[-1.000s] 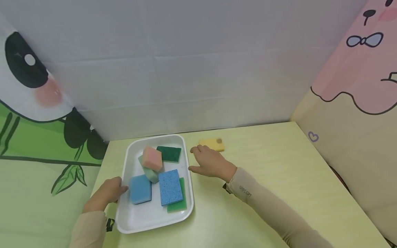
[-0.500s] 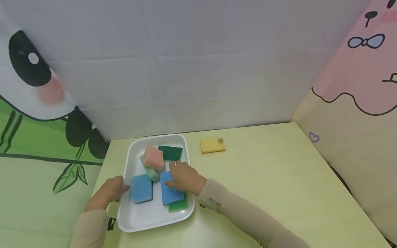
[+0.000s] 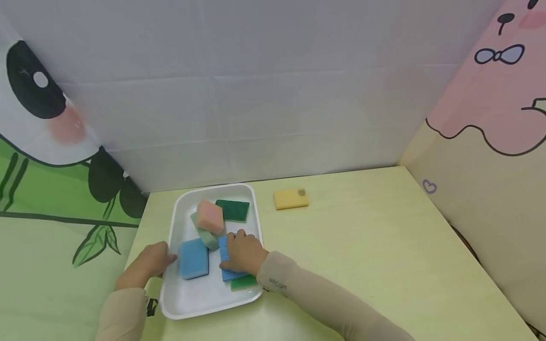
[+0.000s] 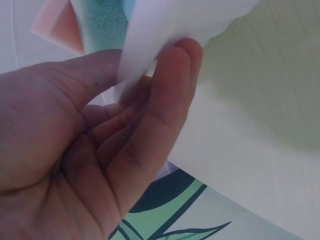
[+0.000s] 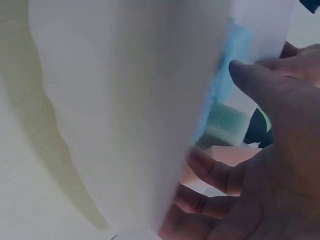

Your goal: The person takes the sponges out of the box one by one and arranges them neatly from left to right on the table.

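Observation:
A white tray (image 3: pixel 196 307) holds several sponges. My left hand (image 3: pixel 147 265) pinches its left rim between thumb and fingers, as the left wrist view also shows. Over a speckled blue sponge (image 3: pixel 233 275) is my right hand (image 3: pixel 246 253), thumb and fingers spread across it and hiding most of it. Underneath, a green sponge (image 3: pixel 243 283) pokes out. To the left lies a smooth blue sponge (image 3: pixel 194 259). Farther back, a pink sponge (image 3: pixel 210 217) leans on a pale green sponge (image 3: pixel 208 240), beside a dark green sponge (image 3: pixel 232 210).
A yellow sponge (image 3: pixel 291 199) with a dark spot lies on the light wooden table (image 3: pixel 362 246), right of the tray. Behind the table rises a white sheet (image 3: pixel 273 104). Printed cloth panels stand along both sides.
My right hand has left the spot beside the yellow sponge, moving left and nearer, down over the speckled blue sponge. The left hand has stayed at the tray rim.

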`<move>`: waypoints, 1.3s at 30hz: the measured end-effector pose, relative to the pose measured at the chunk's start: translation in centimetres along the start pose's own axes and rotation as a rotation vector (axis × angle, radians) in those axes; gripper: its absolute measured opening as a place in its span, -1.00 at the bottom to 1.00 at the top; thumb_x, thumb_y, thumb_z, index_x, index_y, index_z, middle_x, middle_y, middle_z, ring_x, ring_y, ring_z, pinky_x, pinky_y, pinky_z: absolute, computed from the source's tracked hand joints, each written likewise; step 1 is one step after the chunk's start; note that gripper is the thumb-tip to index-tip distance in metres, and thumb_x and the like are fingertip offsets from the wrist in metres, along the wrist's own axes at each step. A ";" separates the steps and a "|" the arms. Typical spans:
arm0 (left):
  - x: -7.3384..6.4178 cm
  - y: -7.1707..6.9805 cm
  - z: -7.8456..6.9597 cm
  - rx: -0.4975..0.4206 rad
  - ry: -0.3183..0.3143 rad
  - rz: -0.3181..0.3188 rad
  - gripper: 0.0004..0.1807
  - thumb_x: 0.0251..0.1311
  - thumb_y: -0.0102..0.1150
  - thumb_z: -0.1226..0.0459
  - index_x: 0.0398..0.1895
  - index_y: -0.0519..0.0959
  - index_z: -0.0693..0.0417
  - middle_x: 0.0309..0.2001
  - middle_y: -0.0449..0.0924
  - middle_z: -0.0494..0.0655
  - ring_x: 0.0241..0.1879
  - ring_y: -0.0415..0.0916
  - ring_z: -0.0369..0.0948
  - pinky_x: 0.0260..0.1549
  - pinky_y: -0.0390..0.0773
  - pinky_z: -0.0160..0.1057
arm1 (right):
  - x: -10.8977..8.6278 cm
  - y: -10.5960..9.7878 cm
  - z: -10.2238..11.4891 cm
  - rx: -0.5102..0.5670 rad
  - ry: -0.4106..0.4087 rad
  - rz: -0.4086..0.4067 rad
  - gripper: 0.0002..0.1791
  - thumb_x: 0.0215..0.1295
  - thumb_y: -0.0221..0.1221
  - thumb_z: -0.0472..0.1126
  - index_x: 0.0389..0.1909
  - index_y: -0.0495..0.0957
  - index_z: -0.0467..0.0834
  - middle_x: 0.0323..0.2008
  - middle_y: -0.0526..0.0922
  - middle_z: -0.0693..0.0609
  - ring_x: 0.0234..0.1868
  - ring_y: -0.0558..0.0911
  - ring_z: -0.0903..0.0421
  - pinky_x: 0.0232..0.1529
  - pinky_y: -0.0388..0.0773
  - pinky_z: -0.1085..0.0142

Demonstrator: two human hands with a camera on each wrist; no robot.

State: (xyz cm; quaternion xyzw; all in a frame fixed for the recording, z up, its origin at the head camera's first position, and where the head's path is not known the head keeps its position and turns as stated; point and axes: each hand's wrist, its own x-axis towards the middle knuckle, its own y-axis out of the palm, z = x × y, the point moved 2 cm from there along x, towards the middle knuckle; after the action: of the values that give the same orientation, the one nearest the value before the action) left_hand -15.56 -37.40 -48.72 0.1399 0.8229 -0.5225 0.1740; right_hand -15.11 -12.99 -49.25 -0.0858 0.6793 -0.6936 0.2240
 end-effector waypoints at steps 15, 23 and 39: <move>-0.3 -0.3 -0.4 0.009 0.004 -0.002 -0.74 0.33 0.07 0.41 -0.18 0.38 0.57 -0.32 0.57 0.34 -0.39 0.65 0.05 -0.41 0.70 -0.03 | -0.1 0.7 1.1 -0.281 0.032 -0.041 -0.04 0.03 -0.11 0.72 0.02 0.45 -0.04 -0.38 0.55 -0.05 -0.59 0.49 0.16 -0.67 0.46 0.33; -0.7 -0.5 -0.4 0.018 -0.004 0.013 -0.72 0.35 0.05 0.39 -0.14 0.37 0.59 -0.27 0.56 0.39 -0.34 0.65 0.09 -0.37 0.69 0.00 | 0.1 0.9 1.4 -0.257 0.040 -0.005 -0.13 0.09 -0.02 0.64 -0.01 0.42 -0.07 -0.43 0.51 -0.04 -0.56 0.49 0.15 -0.66 0.47 0.31; -0.4 -0.4 -0.2 0.020 -0.005 0.026 -0.73 0.37 0.03 0.39 -0.11 0.40 0.57 -0.25 0.57 0.38 -0.36 0.65 0.05 -0.34 0.69 0.02 | -0.1 -1.4 0.1 -0.095 0.008 0.027 -0.09 0.13 0.14 0.48 0.18 0.34 -0.21 -0.23 0.51 -0.10 -0.49 0.49 0.16 -0.59 0.53 0.34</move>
State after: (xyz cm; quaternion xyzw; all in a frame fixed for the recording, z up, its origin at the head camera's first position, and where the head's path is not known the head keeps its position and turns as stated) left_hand -15.37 -37.40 -48.13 0.1508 0.8154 -0.5286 0.1816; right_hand -15.29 -13.04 -47.90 -0.0843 0.7133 -0.6579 0.2265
